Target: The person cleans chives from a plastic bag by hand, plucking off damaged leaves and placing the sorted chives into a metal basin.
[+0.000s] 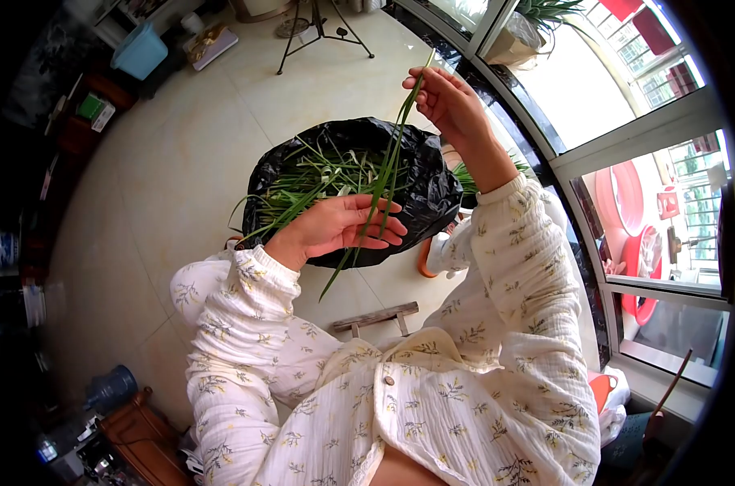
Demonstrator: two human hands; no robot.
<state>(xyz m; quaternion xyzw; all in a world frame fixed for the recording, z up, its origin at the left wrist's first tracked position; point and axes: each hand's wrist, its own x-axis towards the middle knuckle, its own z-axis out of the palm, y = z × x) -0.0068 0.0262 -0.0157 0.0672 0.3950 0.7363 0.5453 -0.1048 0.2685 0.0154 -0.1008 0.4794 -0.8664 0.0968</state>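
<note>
My right hand (pixel 451 105) is raised above the far rim of the bag and pinches a few long green chives (pixel 393 154) by their pale upper ends. The blades hang down and slightly left. My left hand (pixel 343 225) is open at the bag's near side, its fingers stretched out, with the hanging blades running across them. Under both hands is a black plastic bag (pixel 432 190), its mouth wide, holding a heap of loose chives (pixel 327 174) with some pale, dry-looking bits. Several blades stick out over its left rim.
More green leaves (pixel 465 180) show to the right of the bag, partly hidden by my right arm. A small wooden stool (pixel 376 317) stands close before me. Black tripod legs (pixel 319 36) are beyond the bag. Glass doors (pixel 578 154) line the right side.
</note>
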